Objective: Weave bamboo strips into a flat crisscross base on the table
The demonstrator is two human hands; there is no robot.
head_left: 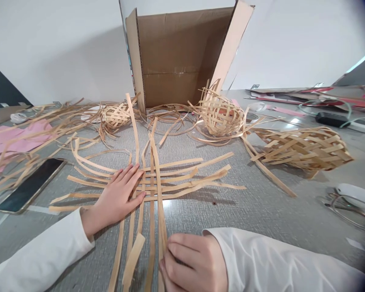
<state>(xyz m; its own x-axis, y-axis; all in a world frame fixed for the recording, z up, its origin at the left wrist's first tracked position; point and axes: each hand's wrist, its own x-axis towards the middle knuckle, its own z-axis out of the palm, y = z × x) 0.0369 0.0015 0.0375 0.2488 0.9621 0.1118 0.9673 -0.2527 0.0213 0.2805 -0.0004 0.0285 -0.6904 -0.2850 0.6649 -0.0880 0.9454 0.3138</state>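
Observation:
Flat bamboo strips lie crossed over and under one another on the grey table, forming a loose woven grid. My left hand rests palm down on the left part of the crossing, fingers stretched out over the strips. Near the front edge of view, my right hand is closed in a pinch on the lower end of a long upright strip. That strip runs away from me along the right side of the grid. The fingertips of the right hand are partly hidden. One short strip end curls up between the hands.
An open cardboard box stands at the back. Woven bamboo pieces sit before it and at right. A phone and pink paper lie left; glasses and a white mouse right.

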